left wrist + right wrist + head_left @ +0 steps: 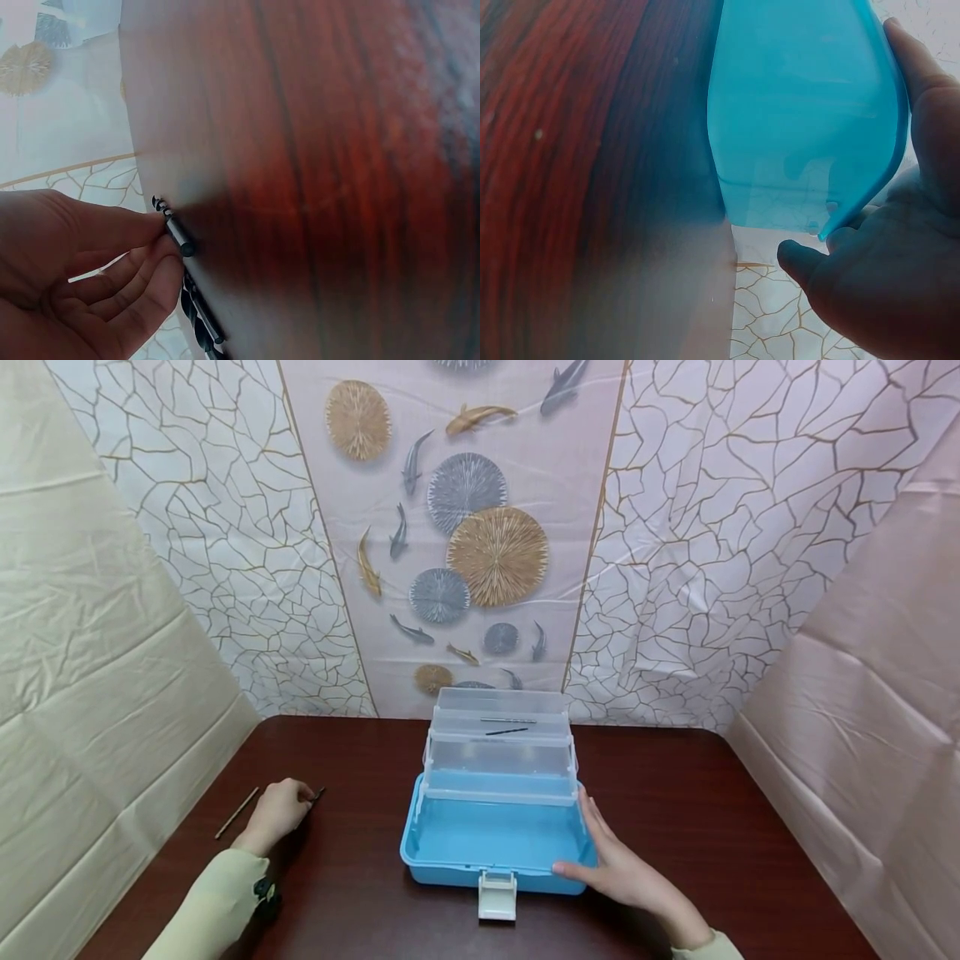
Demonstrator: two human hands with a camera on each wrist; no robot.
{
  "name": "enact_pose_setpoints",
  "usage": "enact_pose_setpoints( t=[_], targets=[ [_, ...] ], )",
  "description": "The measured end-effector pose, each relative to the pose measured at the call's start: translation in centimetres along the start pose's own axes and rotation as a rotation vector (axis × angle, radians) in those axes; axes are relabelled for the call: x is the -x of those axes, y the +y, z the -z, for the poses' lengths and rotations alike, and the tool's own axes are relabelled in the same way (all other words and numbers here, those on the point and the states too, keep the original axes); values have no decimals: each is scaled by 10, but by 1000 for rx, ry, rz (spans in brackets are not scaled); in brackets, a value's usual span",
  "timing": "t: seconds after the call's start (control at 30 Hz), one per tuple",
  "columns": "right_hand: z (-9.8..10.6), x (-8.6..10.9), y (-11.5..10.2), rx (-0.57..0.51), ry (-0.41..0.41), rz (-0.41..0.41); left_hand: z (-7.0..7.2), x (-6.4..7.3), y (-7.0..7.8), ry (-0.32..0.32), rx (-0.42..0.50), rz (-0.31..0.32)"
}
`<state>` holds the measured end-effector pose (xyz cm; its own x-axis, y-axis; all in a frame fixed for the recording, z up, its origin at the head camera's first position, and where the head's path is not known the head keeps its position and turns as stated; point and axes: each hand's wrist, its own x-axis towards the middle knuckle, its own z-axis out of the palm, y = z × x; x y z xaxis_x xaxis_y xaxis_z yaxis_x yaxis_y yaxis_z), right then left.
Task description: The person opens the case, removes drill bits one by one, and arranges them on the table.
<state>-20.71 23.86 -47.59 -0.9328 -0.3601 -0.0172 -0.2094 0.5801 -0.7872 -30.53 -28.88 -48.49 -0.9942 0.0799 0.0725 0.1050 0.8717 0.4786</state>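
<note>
The left hand (277,814) pinches a slim, dark metal drill bit (180,236) at a reddish-brown wooden desk (352,868), well apart from a blue plastic box (442,875) whose side the right hand (621,866) touches, fingers extended. Two thin bits (507,732) lie in an upper clear tray (453,727); a straight metallic rod (237,812) lies near the left hand.

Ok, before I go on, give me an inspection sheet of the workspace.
Surface: dark red-brown table, wood-grained.
Job's things: blue box open, translucent trays raised; silver bit and black bit in an upper tray; at least one loose bit on the table, left of the left hand.
Clutter: nothing seen.
Hands: left pinches a dark drill bit; right hand touches the box's right side.
Cables: nothing seen.
Surroundings: patterned backdrop behind, creased plain cloth at both sides.
</note>
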Motion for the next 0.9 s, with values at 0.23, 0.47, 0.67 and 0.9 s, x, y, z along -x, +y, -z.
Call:
enact_pose_setpoints(
  t=[0.23,0.47,0.67,0.9],
  targets=[
    [0,1,0,-2,1,5,-1,0,0,-1,36,18],
    [-2,1,1,-15,-9,-14,-1,0,-3,0,25,18],
    [-1,0,1,-13,-8,-9,0,-1,-2,0,3,14],
    [1,1,-1,-11,-7,-1,1,-1,0,-4,-1,18]
  ],
)
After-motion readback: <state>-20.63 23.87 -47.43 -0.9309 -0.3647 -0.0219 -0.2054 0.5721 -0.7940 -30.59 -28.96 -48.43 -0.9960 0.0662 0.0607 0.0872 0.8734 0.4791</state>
